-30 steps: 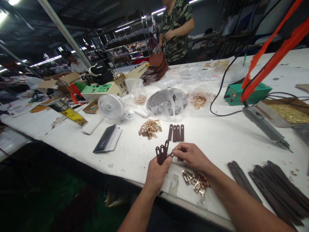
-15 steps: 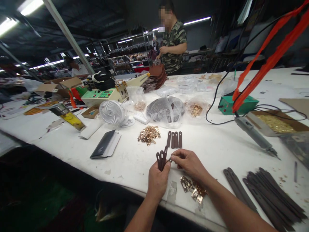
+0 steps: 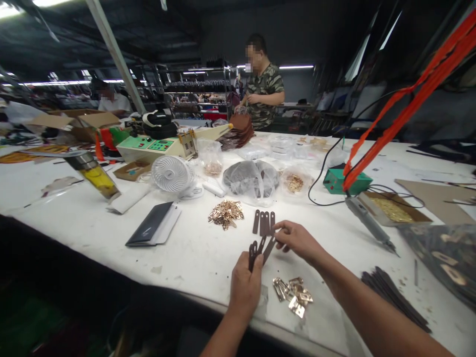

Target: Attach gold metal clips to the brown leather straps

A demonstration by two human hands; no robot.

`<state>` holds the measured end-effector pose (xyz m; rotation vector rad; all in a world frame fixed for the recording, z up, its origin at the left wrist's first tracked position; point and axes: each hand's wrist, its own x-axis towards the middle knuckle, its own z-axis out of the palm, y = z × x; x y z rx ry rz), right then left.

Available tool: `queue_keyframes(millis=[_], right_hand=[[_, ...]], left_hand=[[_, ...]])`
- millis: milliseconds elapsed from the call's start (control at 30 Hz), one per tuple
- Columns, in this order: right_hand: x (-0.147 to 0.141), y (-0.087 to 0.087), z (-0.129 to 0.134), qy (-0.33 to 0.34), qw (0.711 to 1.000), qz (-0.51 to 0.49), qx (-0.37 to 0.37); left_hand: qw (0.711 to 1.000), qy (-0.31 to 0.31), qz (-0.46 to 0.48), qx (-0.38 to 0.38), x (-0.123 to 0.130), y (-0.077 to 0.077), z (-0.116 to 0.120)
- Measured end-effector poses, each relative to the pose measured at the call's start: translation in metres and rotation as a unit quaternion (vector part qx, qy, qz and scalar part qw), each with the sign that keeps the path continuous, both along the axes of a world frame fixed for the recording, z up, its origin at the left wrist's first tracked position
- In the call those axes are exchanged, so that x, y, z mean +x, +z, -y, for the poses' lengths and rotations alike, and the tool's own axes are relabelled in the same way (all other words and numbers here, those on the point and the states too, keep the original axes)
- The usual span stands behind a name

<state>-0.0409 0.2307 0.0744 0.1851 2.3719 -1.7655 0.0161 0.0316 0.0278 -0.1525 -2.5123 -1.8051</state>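
Observation:
My left hand (image 3: 245, 285) is closed round several dark brown strips (image 3: 253, 254) with slotted ends, which fan upward out of the fist. To its right, my right hand (image 3: 293, 240) pinches the upper end of another brown strip (image 3: 269, 249), whose lower end meets the left hand. Just beyond, several brown strips (image 3: 264, 223) lie side by side on the white table. Gold metal plates (image 3: 293, 296) lie below my right hand, and a larger heap of gold pieces (image 3: 226, 213) sits at the upper left of the hands.
A grey electric screwdriver (image 3: 372, 225) hangs from orange straps at the right, near long dark strips (image 3: 396, 297). A white fan (image 3: 172, 174), a dark notebook (image 3: 150, 225) and plastic bags (image 3: 251, 179) stand farther off. Across the table (image 3: 197, 258) is a person in a camouflage shirt (image 3: 269, 89).
My right hand has drawn a strip up and out beside my left hand, so more of it shows. The camera view has shifted, and my right forearm no longer covers part of the near gold plates.

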Motion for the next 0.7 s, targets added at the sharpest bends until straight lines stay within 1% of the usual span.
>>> queue_keyframes(millis=[133,233,367,533,633,700], right_hand=[[-0.032,0.004,-0.036,-0.023,0.997,0.011,0.067],[-0.057,0.0,-0.053,-0.031,0.996,0.014,0.077],[-0.086,-0.017,-0.058,-0.031,0.997,0.007,0.072],[-0.113,-0.036,-0.057,-0.011,0.995,-0.007,0.098],[-0.121,-0.038,-0.058,-0.003,0.989,-0.022,0.145],[-0.122,-0.034,-0.058,-0.009,0.982,-0.039,0.185]], left_hand=[[0.999,-0.009,0.025,0.022,-0.003,0.002,0.003],[0.997,-0.008,0.052,0.048,-0.004,0.003,0.005],[0.994,-0.002,0.075,0.082,-0.006,0.002,0.006],[0.981,0.012,0.102,0.165,-0.008,-0.005,0.005],[0.98,0.012,0.104,0.172,-0.009,-0.01,0.005],[0.98,0.005,0.108,0.166,-0.01,-0.012,0.006]])
